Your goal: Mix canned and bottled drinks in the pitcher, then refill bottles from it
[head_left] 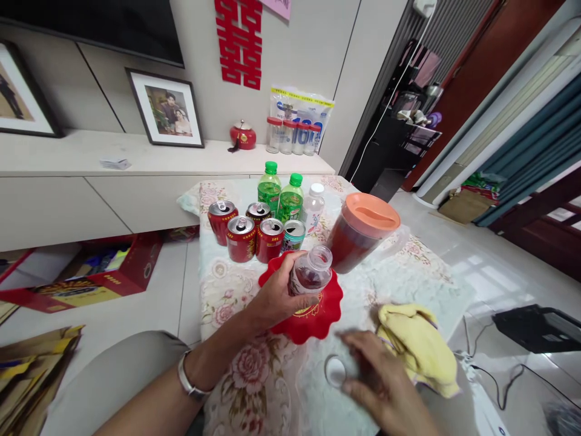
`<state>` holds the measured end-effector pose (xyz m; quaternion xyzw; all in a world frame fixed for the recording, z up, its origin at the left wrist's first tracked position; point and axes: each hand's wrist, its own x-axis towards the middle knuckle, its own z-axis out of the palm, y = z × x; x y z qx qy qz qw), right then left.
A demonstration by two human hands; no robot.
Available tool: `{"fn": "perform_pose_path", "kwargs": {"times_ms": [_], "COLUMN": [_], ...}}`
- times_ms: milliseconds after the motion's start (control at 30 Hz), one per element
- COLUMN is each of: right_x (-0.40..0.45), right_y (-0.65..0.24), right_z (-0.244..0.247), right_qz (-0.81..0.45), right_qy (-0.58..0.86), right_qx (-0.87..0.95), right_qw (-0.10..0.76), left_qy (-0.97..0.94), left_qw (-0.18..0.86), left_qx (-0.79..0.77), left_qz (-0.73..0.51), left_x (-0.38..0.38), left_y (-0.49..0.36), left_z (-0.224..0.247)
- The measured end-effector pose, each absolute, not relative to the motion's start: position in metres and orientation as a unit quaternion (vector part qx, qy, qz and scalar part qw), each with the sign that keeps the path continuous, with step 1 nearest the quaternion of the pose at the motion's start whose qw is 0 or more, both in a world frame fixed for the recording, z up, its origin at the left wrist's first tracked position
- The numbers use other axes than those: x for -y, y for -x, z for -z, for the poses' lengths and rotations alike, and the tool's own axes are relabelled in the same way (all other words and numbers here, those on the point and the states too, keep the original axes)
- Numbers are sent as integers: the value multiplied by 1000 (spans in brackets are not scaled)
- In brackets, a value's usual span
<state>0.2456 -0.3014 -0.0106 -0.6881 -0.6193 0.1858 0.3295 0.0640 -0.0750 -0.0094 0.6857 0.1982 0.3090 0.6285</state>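
Note:
My left hand (281, 290) is wrapped round an uncapped clear bottle (312, 269), tilted slightly above a red scalloped plate (333, 306). Dark reddish contents show inside the bottle. Near the table's front edge, my right hand (385, 381) is blurred, its fingers apart beside a white round cap (335, 371) lying on the cloth. A yellow cloth (417, 345) lies just right of that hand. Behind the plate stands a pitcher (356, 239) with an orange lid and dark red liquid.
Several opened red cans (241, 239) and a teal can (293, 235) stand at the back left. Behind them are two green-capped bottles (290, 200) and a white-capped bottle (313, 209). A white cabinet (158, 160) borders the flowered tablecloth (222, 290).

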Motion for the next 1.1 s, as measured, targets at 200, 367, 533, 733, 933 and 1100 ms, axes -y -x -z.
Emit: {"fn": "perform_pose_path", "kwargs": {"times_ms": [200, 367, 533, 733, 933, 1100], "right_x": [309, 302, 278, 219, 181, 172], "right_y": [-228, -234, -242, -250, -253, -254], "right_z": [54, 53, 10, -50, -85, -104], "right_qz": [-109, -79, -55, 49, 60, 18], "right_qy": [674, 627, 661, 652, 594, 557], "right_qx": [676, 697, 644, 673, 744, 782], "right_qw": [277, 339, 382, 346, 300, 279], "left_qy": [-677, -662, -658, -656, -666, -672], "left_qw": [636, 651, 653, 658, 652, 644], "left_qx": [-187, -194, -182, -185, -173, -169], "left_qz": [-320, -317, -328, -320, -319, -325], "left_x": [77, 77, 78, 79, 78, 77], "left_y": [-64, -64, -65, -66, -66, -65], "left_z": [3, 4, 7, 13, 12, 13]}}
